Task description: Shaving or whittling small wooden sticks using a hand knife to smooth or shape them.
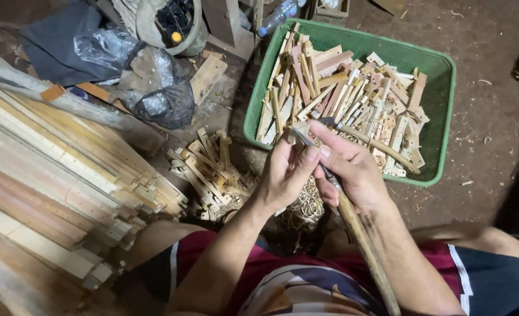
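Bare dirt floor (493, 117) spreads under everything, dusty and littered with chips, and the person sits low on it with knees apart.

Both hands meet just in front of the near edge of a green plastic basket (353, 41). The left hand (286, 172) is closed around a small pale wood piece (299, 130), thumb and fingers pinching it so that only its top end shows above the fingertips. The right hand (353, 172) is curled tight round a knife (353, 225) with a long wooden handle that runs back down toward the person's lap; its index finger stretches forward along the tool, and the thin blade tip lies against the wood piece, right between the two hands. Neither hand is open at all.

So the wood piece sits at the top of the left hand's pinch, touching the blade, just above the basket's near rim in the view.

The basket is heaped with short cut wooden pieces (341, 93), pale and pinkish. A smaller pile of notched sticks (207, 164) lies on the ground just left of the left hand, with curly shavings (306, 205) beneath the wrists. Long wooden slats (49, 169) are stacked well off to the left, and crumpled plastic bags (154, 88) lie beyond them.
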